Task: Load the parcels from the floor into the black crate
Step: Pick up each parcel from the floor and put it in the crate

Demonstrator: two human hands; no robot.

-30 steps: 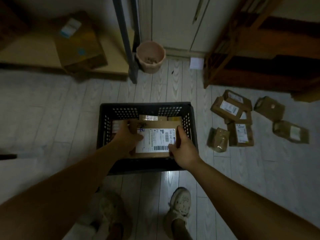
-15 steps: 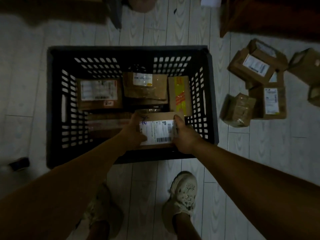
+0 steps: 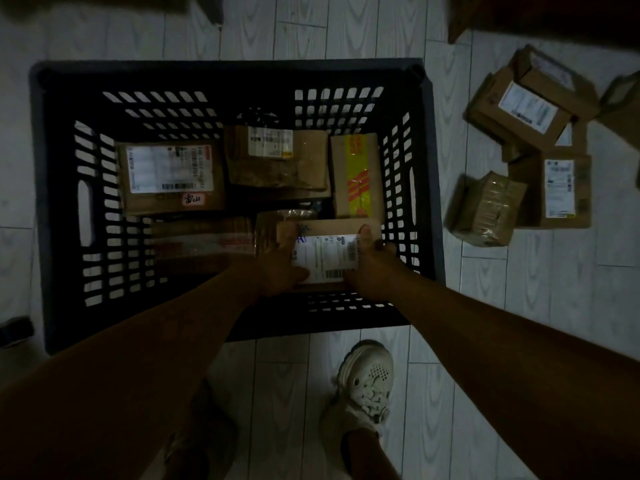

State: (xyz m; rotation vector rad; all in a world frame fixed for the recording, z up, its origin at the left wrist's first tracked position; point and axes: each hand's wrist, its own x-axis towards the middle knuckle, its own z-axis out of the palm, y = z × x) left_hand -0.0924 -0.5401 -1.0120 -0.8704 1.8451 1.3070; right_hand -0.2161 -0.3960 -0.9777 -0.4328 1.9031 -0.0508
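Labelled parcel (image 3: 327,258) is down inside the black crate (image 3: 228,72), at its near right corner, held between both hands. The left hand (image 3: 280,268) grips its left edge and the right hand (image 3: 372,268) grips its right edge, each thumb lying on top. Three more boxes (image 3: 169,178) line the crate's far side just beyond it, and a cluster of loose parcels (image 3: 485,209) lies on the floor (image 3: 519,306) to the crate's right.

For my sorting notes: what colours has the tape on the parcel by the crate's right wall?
Yellow tape with red markings; the head view shows it.
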